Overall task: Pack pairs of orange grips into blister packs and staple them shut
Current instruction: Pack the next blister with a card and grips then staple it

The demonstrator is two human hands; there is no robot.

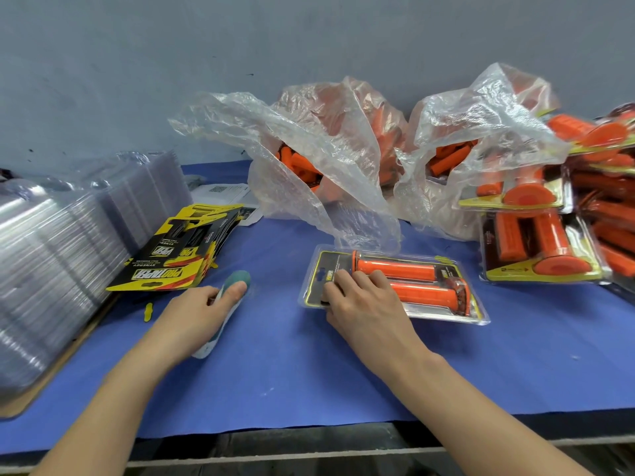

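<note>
A clear blister pack (pixel 443 312) lies on the blue table mat (pixel 292 372), with a pair of orange grips (pixel 398 269) and a black-and-yellow card inside. My right hand (pixel 360 304) rests on the pack's left end, its fingers curled over the card near the hang hole. My left hand (pixel 196 314) grips a teal-and-white stapler (pixel 237 281) that lies on the mat to the left, thumb along its top.
Stacks of empty clear blisters (pixel 62 255) fill the left side. A fan of printed cards (pixel 182 252) lies beside them. Two plastic bags of loose orange grips (pixel 309 166) stand at the back. Finished packs (pixel 539 249) pile up at the right.
</note>
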